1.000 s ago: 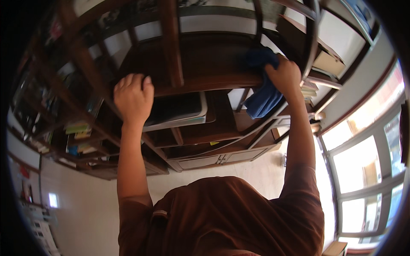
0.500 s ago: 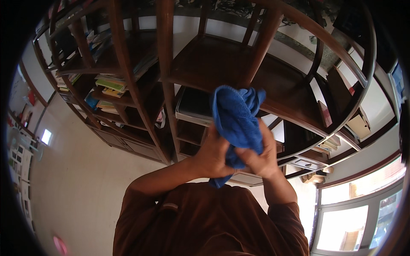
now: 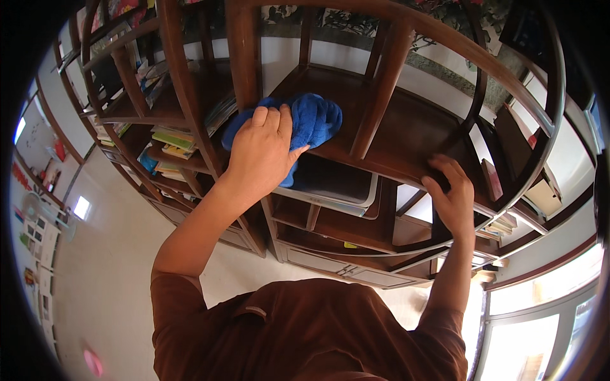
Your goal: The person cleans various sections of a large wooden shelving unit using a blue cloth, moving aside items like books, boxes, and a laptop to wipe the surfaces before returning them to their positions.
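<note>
My left hand [image 3: 264, 146] grips a bunched blue cloth [image 3: 314, 119], pressing it against an upright and the left end of a dark brown wooden shelf [image 3: 400, 136]. Its fingers curl over the cloth, and part of the cloth hangs below the palm. Farther right, my right hand [image 3: 456, 195] rests at the front edge of the same shelf, thumb and fingers apart, with nothing in it. A flat dark device with a light front edge [image 3: 330, 184] sits on the level below, partly hidden by the cloth.
Stacked books and papers [image 3: 175, 141] fill compartments at the left. A curved rail [image 3: 548, 136] arcs along the unit's right side, near upright boards and a pinkish box [image 3: 491, 179]. Low cabinet doors [image 3: 343, 263] are below. A bright glass door [image 3: 524, 343] stands lower right.
Both hands held the cloth together in front of my chest. Now the left hand has carried it up and left to the shelf, while the right has let go and moved right to the shelf edge.
</note>
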`<state>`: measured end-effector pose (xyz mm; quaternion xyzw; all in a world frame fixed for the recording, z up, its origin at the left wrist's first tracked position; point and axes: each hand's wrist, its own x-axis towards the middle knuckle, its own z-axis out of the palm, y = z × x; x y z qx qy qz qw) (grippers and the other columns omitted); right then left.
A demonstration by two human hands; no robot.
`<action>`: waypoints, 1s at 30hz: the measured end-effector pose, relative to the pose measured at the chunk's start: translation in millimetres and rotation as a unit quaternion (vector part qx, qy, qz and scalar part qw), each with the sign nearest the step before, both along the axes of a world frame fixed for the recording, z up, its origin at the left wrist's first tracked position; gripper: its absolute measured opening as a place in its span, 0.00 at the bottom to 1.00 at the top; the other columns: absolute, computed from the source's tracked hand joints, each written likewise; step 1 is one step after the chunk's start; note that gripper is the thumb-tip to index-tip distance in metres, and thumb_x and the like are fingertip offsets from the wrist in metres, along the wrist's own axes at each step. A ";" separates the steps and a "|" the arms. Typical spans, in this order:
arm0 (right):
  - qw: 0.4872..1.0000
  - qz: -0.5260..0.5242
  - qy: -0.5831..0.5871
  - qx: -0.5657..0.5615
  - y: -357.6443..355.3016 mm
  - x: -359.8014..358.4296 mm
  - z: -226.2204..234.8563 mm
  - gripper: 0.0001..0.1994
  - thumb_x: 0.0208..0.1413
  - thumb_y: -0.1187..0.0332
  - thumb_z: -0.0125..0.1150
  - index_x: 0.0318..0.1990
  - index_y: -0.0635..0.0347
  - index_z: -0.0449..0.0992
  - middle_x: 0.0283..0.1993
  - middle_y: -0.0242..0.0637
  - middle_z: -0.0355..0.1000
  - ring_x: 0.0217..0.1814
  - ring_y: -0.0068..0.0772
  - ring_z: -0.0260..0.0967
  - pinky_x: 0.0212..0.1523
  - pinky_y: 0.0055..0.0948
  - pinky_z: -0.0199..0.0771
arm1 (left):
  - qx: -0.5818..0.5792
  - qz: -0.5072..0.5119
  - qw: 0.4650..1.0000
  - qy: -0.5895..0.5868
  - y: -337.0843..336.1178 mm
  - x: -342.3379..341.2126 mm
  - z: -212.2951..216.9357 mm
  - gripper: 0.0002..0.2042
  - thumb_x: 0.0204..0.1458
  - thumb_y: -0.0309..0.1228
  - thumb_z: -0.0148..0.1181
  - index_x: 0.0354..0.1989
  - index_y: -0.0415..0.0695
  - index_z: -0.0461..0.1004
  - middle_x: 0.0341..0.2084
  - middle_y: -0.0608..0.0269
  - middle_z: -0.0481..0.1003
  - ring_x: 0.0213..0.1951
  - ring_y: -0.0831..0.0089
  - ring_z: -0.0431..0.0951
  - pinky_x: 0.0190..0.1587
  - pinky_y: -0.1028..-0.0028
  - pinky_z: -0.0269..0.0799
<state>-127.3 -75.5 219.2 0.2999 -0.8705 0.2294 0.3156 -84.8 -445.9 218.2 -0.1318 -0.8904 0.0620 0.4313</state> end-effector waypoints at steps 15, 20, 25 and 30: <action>0.988 0.084 -0.078 0.101 57.3 2.1 22.5 0.32 0.39 0.65 0.75 0.57 0.62 0.77 0.62 0.49 0.72 0.64 0.56 0.68 0.61 0.43 0.70 | -0.011 0.034 0.938 -0.344 -14.2 -244.4 33.5 0.21 0.52 0.24 0.50 0.56 0.34 0.71 0.58 0.38 0.72 0.62 0.46 0.71 0.62 0.57 0.69; 0.998 0.015 -0.045 0.048 79.5 -1.1 8.0 0.31 0.37 0.64 0.76 0.54 0.62 0.78 0.59 0.48 0.73 0.59 0.55 0.71 0.57 0.44 0.74 | 0.074 0.010 0.911 -0.406 13.0 -296.2 39.7 0.25 0.55 0.31 0.53 0.62 0.36 0.68 0.58 0.38 0.71 0.62 0.45 0.70 0.61 0.56 0.69; 0.998 0.056 -0.020 0.019 72.0 -6.1 5.3 0.29 0.36 0.61 0.77 0.50 0.61 0.80 0.57 0.48 0.75 0.59 0.54 0.72 0.56 0.44 0.75 | 0.011 0.150 0.943 -0.297 -42.9 -356.5 21.4 0.26 0.57 0.35 0.56 0.63 0.38 0.67 0.59 0.43 0.71 0.62 0.46 0.69 0.63 0.57 0.68; 0.999 0.025 -0.017 0.037 77.2 -3.8 8.3 0.28 0.37 0.58 0.77 0.49 0.59 0.81 0.56 0.45 0.76 0.59 0.51 0.72 0.56 0.43 0.75 | -0.013 0.069 0.928 -0.365 58.1 -331.3 40.4 0.29 0.54 0.37 0.58 0.64 0.36 0.65 0.62 0.39 0.67 0.64 0.44 0.67 0.65 0.58 0.65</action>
